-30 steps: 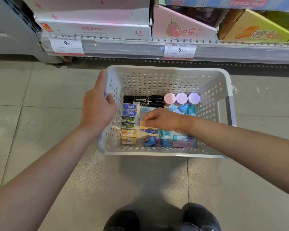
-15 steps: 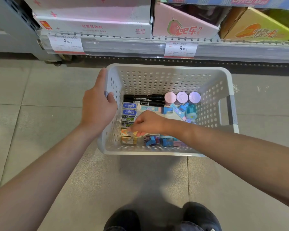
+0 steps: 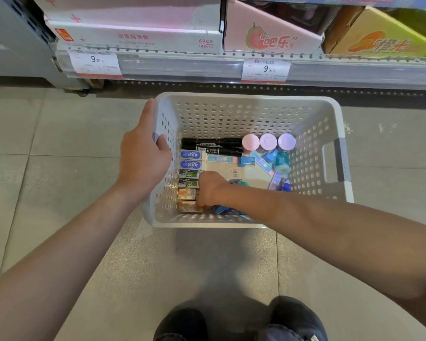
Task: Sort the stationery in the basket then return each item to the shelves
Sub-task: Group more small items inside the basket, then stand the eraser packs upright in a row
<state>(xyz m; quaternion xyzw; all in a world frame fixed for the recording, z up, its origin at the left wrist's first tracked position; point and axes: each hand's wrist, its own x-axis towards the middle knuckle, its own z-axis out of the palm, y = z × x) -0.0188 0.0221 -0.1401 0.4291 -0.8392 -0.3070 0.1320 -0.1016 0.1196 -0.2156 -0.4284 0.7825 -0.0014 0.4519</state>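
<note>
- The right hand (image 3: pixel 210 189) reaches down into the basket (image 3: pixel 231 114), its fingers (image 3: pixel 202 201) curled downward onto the orange-patterned erasers (image 3: pixel 187 200) at the basket's near-left corner; whether they pinch one or only touch it cannot be told, since the fingertips are hidden behind the hand.
- The left hand (image 3: pixel 143 158) grips the basket's left rim, thumb inside against the perforated wall, the other fingers wrapped over the outside.
- Beyond the orange-patterned erasers, along the left wall, lie two green-labelled erasers (image 3: pixel 190 178) and then two blue-labelled erasers (image 3: pixel 191 159), stacked in a column toward the far wall.
- Two black markers (image 3: pixel 212 146) lie side by side across the basket, just past the blue-labelled erasers.
- Three round pastel lids (image 3: pixel 268 141), pink to lilac, stand in a row to the right of the markers' tips.
- A flat white packet (image 3: pixel 234 168) with a barcode lies in the middle of the basket floor.
- A loose heap of small blue and teal items (image 3: pixel 276 163) sits toward the right wall; their kinds are hard to tell.
- More small blue pieces (image 3: pixel 221 209) show at the near wall, partly under the right forearm.
- The basket stands on the tiled floor (image 3: pixel 59 143) just in front of the shelf (image 3: pixel 182 67), which bears two price tags (image 3: pixel 266 70) reading 9.90 and boxed goods above.
- Dark shoes (image 3: pixel 295 318) show at the bottom edge.
</note>
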